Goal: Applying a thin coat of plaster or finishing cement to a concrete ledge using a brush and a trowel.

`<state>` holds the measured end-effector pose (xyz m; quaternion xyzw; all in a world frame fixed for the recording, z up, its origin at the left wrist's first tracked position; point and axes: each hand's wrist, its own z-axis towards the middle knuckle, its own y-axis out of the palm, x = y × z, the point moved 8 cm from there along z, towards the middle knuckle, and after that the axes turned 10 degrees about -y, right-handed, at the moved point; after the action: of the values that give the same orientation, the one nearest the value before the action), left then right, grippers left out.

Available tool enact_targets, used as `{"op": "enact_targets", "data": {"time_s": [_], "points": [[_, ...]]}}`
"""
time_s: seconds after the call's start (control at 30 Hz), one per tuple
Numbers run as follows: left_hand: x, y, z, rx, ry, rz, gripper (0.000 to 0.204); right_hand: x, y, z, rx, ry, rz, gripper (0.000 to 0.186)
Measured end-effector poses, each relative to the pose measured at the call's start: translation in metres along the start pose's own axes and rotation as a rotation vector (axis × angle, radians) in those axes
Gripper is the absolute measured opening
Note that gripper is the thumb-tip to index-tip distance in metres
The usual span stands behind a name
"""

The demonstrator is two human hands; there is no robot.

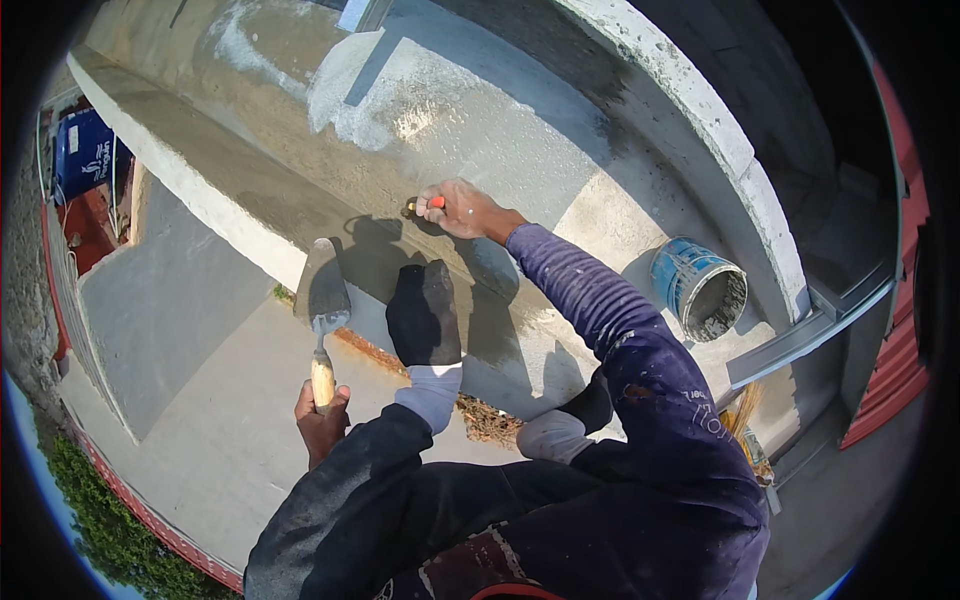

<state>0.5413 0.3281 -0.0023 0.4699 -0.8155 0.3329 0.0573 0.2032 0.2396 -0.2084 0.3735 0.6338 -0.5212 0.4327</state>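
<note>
Head view: the left hand curls closed round a trowel, its long axis running to twelve o'clock. At one o'clock from it, the right hand closes on a red-handled tool pointing toward nine; the trowel lies at eight from this hand.

Trowel in left hand, small red-handled tool in right hand

The left hand grips the trowel by its wooden handle, blade pointing away from the body. The right hand holds the tool at brown, damp-looking concrete; contact is unclear. Beyond lies a paler grey patch. A blue, crusted bucket stands at right, near a curved concrete edge.
</note>
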Motion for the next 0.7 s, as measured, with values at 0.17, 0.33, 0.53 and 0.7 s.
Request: {"op": "enact_targets", "data": {"time_s": [0.17,0.33,0.53,0.7], "points": [[-0.006,-0.003,0.0,0.006,-0.013,0.035,0.036,0.085,-0.099,0.032,0.272,0.234,-0.117,0.015],[-0.015,-0.007,-0.004,0.05,-0.013,0.063,0.034,0.011,-0.096,0.033,0.636,-0.179,-0.742,0.02],[0.037,0.05,-0.008,0.057,0.372,0.034,0.023,0.002,0.012,-0.028,-0.016,-0.026,-0.139,0.013],[0.109,0.205,-0.036,0.216,0.887,0.314,0.025,-0.028,-0.14,-0.14,0.221,0.275,0.189,0.012]]}}
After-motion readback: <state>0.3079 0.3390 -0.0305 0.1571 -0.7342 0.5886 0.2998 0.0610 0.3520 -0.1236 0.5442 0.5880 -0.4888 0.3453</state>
